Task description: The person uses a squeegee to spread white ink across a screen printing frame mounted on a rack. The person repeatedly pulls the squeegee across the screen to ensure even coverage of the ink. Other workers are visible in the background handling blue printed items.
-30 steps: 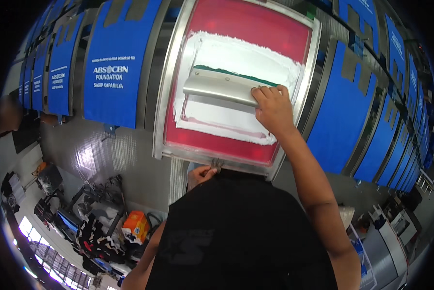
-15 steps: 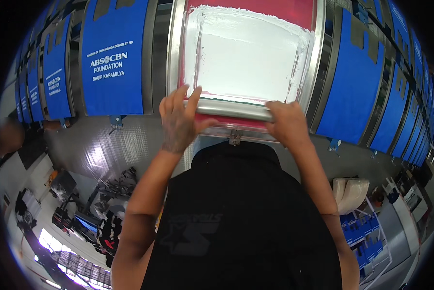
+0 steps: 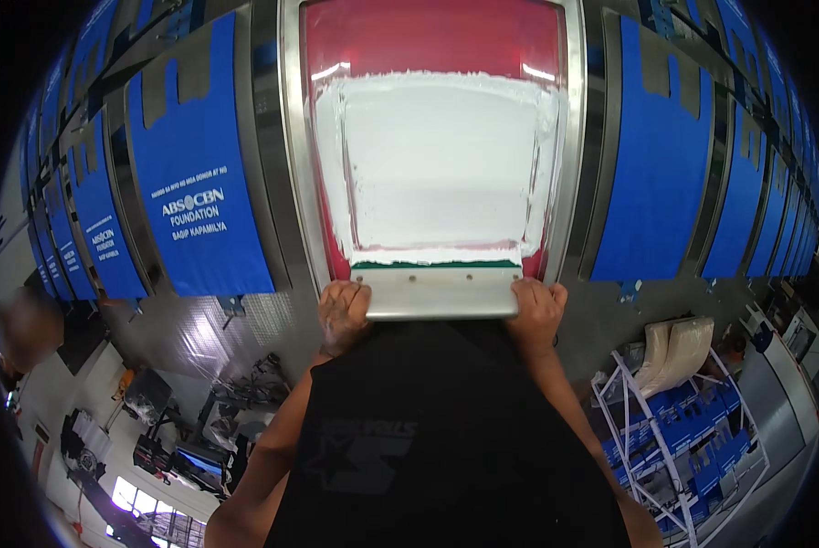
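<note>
A metal squeegee with a green blade lies across the near end of a silk screen, close to my body. My left hand is closed around its left end, and my right hand grips the right end. Beyond the blade, white ink coats a large rectangle of the red mesh, with thicker ridges along its sides. A metal screen frame borders the mesh. Whatever lies beneath the screen is hidden.
Blue cut-out fabric panels lie on both sides, a printed one at left and an unprinted one at right. A white rack with blue pieces stands at lower right. At far left, another person is partly visible.
My hands have drawn the squeegee toward my body, and its broad metal face now shows. My left fingers, earlier spread over the bar, have closed on its end. The view has shifted.
</note>
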### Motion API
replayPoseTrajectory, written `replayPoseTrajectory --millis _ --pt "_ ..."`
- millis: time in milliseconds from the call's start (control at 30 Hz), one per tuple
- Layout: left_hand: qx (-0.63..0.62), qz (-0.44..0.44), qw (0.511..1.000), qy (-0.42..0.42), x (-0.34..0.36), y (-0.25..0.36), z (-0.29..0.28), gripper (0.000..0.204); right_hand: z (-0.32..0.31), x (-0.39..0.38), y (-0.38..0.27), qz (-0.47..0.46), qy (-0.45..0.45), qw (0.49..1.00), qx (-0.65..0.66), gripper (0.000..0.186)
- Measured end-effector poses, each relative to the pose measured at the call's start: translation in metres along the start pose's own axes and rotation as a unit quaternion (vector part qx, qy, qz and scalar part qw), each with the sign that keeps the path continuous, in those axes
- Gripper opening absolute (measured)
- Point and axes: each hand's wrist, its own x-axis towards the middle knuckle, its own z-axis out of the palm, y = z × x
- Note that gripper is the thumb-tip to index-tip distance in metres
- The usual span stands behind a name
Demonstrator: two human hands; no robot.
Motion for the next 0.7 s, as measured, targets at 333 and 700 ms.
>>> replayPoseTrajectory --millis 333,700 --pt "0.003 -0.051 0.998 -0.035 0.260 -0.066 -0.030 0.029 -0.030 0.252 0.037 0.039 -0.106 0.987 -0.111 0.038" --pt "0.035 -0.005 0.999 0.004 0.047 -0.013 0.007 0.027 0.010 0.048 0.028 -0.045 0.046 0.997 -0.044 0.016"
